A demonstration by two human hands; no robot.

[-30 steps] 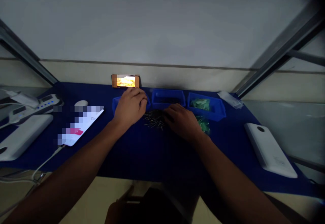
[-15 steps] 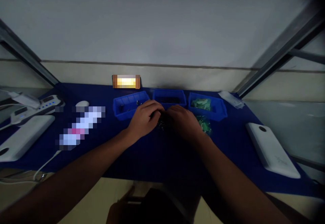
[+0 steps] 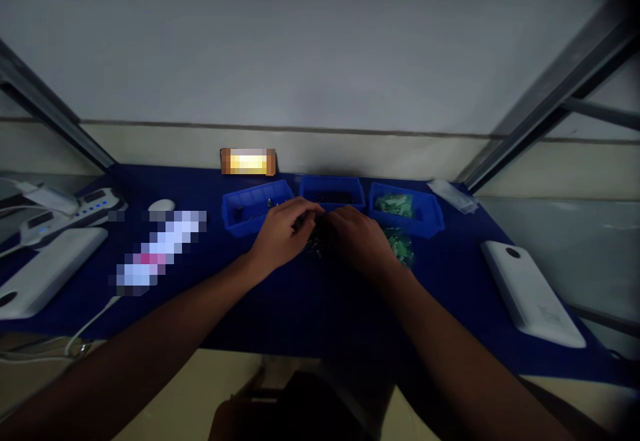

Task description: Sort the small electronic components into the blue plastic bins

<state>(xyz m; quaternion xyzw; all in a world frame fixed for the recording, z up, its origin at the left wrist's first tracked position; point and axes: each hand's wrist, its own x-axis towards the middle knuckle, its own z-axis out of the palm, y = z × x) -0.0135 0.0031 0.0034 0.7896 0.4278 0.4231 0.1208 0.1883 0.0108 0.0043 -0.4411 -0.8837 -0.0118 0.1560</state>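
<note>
no legible text, faint unreadable marking (image 3: pixel 549 314) on the rightmost white device (image 3: pixel 530 289)

Left grip (image 3: pixel 286 233) and right grip (image 3: pixel 364 235) close together, fingers (image 3: pixel 306 205) bent, bare forearms (image 3: pixel 197 311) apart.

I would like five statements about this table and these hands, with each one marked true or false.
1. The left hand and right hand are close together. True.
2. The tabletop is white. False: it is blue.
3. Three blue bins are in view. True.
4. The right bin is empty. False: it has green contents.
5. A lit screen stands beyond the left bin. True.
</note>
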